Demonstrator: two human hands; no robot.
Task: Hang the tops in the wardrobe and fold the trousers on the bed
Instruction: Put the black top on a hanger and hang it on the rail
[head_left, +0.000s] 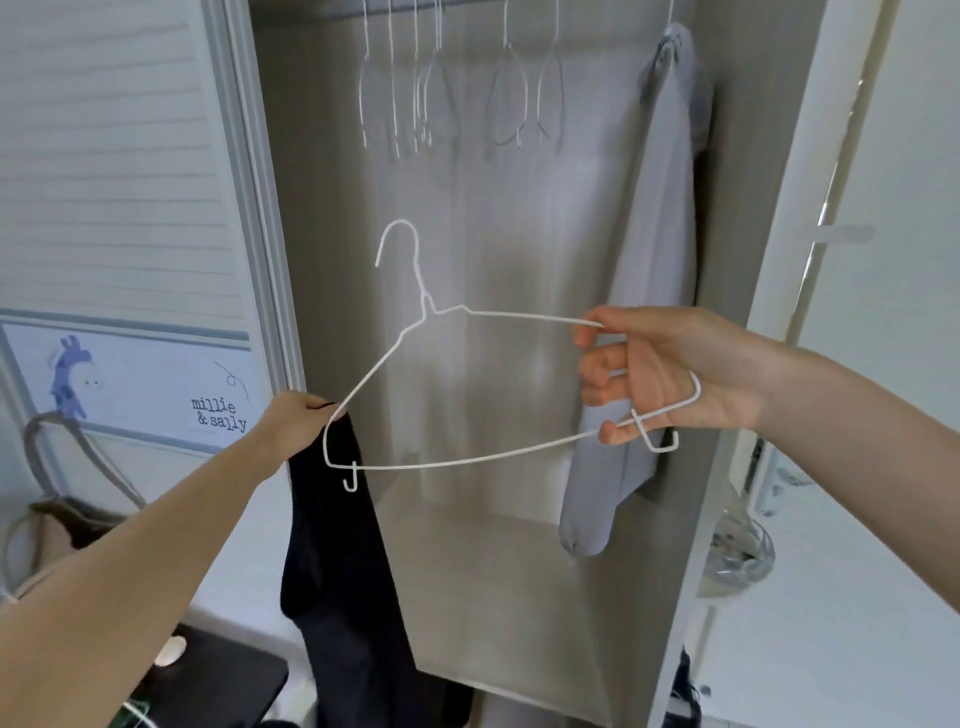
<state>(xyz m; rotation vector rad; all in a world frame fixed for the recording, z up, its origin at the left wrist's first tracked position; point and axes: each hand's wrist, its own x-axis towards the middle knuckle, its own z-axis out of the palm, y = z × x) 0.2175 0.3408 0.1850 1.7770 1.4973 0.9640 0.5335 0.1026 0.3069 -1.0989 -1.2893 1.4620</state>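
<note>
Fingers of right hand (665, 374) round white hanger (467, 389), left hand (296, 423) pinching black top (337, 571) before wardrobe (519, 571).

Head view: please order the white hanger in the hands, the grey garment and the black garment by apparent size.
1. Black garment, nearest and cut off below, so unsure
2. Grey garment, similar
3. White hanger, thin wire

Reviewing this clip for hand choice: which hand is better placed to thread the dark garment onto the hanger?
Probably the left hand: it already pinches the black fabric garment at the white wire hanger's left corner. The right hand grips the opposite end, steadying it.
</note>
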